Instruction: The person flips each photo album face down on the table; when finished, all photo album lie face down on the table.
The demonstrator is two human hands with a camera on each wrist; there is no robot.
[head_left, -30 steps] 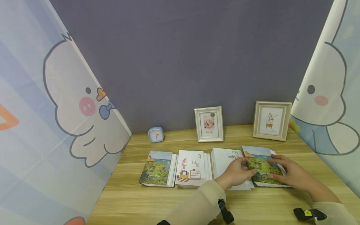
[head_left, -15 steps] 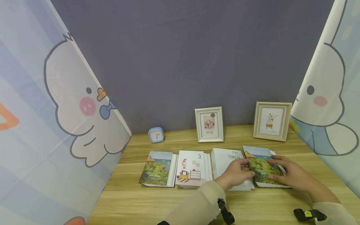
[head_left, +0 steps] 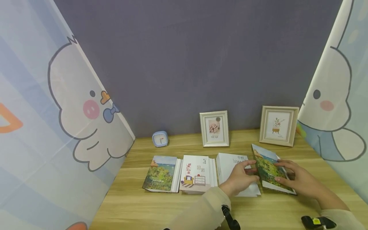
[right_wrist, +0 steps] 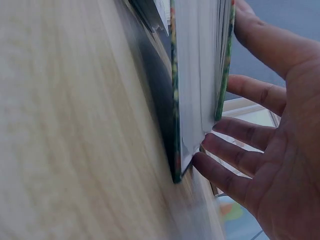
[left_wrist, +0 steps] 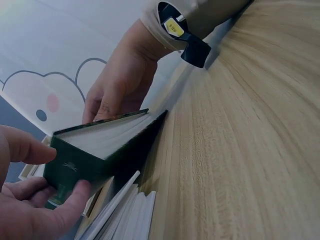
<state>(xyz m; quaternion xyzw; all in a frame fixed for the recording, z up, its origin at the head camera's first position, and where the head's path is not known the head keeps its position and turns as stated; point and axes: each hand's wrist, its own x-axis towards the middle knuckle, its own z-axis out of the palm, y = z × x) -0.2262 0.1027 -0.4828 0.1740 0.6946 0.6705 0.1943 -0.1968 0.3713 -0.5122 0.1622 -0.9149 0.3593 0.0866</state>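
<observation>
A photo album (head_left: 268,167) with a painted garden-and-sea cover stands tilted at the right of the row, its spine side raised. My left hand (head_left: 239,179) holds its dark green spine (left_wrist: 75,167), with fingers and thumb spread across it in the left wrist view. On the opposite side, my right hand (head_left: 300,180) grips the album, thumb on the cover and fingertips along the page edges (right_wrist: 197,75). Directly left lies a white album (head_left: 230,163) with grey lettering, partly covered by my left hand.
Further left lie a white album (head_left: 195,172) with a furniture drawing and another garden-cover album (head_left: 161,172). Behind stand a blue clock (head_left: 160,139), a silver-edged picture frame (head_left: 214,129) and a beige picture frame (head_left: 279,126). Printed cloth walls flank the wooden table (head_left: 138,207).
The garden-cover album between my hands has tipped up on its spine side from lying flat. My left fingers have shifted to its spine, while my right hand stays nearly in place.
</observation>
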